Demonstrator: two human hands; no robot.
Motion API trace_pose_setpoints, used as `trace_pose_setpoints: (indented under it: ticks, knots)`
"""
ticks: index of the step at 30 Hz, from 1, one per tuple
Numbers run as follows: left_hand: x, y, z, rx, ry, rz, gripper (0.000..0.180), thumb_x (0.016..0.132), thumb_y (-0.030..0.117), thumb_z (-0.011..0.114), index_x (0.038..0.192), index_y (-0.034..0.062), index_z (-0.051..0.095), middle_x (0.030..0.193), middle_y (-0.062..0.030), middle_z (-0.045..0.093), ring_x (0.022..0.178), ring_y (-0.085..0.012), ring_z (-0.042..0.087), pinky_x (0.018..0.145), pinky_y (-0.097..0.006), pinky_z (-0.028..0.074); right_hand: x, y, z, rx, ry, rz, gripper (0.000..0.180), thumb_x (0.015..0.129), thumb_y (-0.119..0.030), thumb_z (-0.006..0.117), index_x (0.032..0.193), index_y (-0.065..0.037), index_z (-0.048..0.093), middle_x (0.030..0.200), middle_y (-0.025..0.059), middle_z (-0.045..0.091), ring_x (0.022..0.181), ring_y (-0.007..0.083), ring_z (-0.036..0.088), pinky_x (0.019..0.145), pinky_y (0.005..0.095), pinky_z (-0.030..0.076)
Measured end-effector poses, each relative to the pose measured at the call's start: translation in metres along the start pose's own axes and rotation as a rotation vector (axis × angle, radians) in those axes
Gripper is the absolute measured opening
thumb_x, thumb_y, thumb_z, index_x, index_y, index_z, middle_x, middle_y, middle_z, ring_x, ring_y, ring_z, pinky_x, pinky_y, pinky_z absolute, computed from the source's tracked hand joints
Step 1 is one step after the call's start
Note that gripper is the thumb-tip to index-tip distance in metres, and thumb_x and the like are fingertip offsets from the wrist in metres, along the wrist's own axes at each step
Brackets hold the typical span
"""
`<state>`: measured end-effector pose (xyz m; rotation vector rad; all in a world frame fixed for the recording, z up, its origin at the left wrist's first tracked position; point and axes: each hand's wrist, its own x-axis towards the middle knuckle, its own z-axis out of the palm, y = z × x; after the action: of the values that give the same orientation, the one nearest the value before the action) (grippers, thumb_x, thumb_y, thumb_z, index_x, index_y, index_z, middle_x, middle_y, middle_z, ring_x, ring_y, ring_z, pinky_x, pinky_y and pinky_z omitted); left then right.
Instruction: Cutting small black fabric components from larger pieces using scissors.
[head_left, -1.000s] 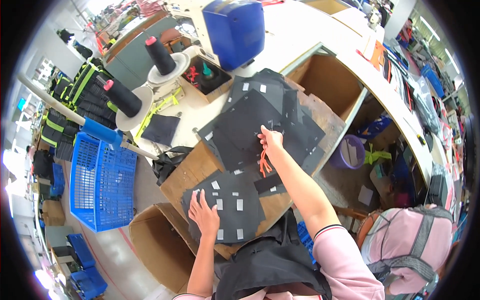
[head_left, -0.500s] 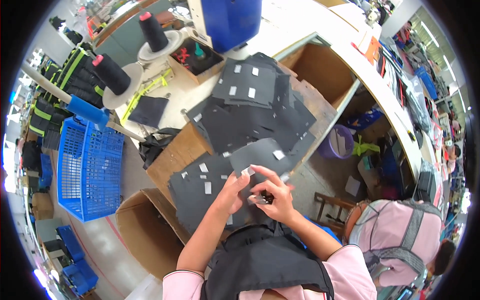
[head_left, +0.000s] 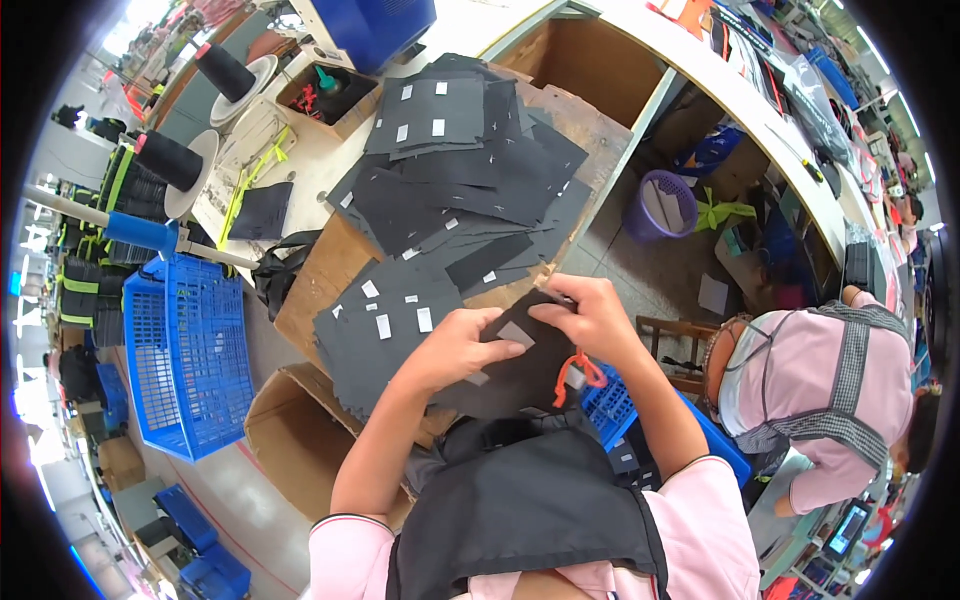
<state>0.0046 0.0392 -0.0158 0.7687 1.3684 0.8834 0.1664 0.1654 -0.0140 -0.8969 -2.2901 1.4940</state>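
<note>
Both hands are meeting over one dark fabric piece [head_left: 515,365] held just in front of the body, at the near edge of the wooden table [head_left: 330,275]. The left hand [head_left: 455,350] is lying curled on the piece, fingers closed down and pressing at a small pale label [head_left: 517,334] on its surface. The right hand [head_left: 590,318] is pinching the piece's far edge between thumb and fingers, partly closed; an orange-handled snipping tool [head_left: 578,368] is hanging beneath its palm, though how it is fastened to the hand is not clear. Just left of the held piece, a stack of dark cut pieces [head_left: 385,320] with white tags is resting on the table; a larger spread of similar pieces [head_left: 460,165] is covering the table farther out. A blue plastic crate [head_left: 185,350] is sitting well to the left beside an open cardboard box [head_left: 285,440]. Two black thread cones [head_left: 170,160] are standing on the light worktop at upper left, near a blue machine housing [head_left: 385,25]. A purple bin [head_left: 662,205] is sitting on the floor to the right. Another person in a pink top [head_left: 830,390] is bending over at far right, apart from the working hands.
</note>
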Motion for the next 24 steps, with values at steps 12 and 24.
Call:
trace_pose_setpoints:
  ticks: [12, 24]
  knots:
    - [-0.009, 0.022, 0.001, 0.161, -0.051, -0.03, 0.025, 0.081, 0.018, 0.07, 0.097, 0.0004, 0.061, 0.078, 0.0021, 0.06, 0.071, -0.0043, 0.051, 0.061, -0.022, 0.042, -0.068, -0.001, 0.006, -0.278, 0.263, -0.316, 0.032, 0.072, -0.009, 0.071, 0.101, -0.008, 0.057, 0.085, 0.0085, 0.057, 0.067, 0.027, 0.058, 0.059, 0.0354, 0.047]
    - [-0.009, 0.028, 0.013, 0.12, -0.148, 0.054, 0.023, 0.079, 0.016, 0.066, 0.094, -0.0006, 0.06, 0.076, -0.0002, 0.058, 0.072, -0.0059, 0.049, 0.065, -0.023, 0.042, -0.066, 0.01, -0.002, -0.393, 0.333, -0.541, 0.031, 0.063, -0.007, 0.074, 0.092, -0.009, 0.061, 0.08, 0.0023, 0.057, 0.061, 0.0192, 0.057, 0.053, 0.0289, 0.042]
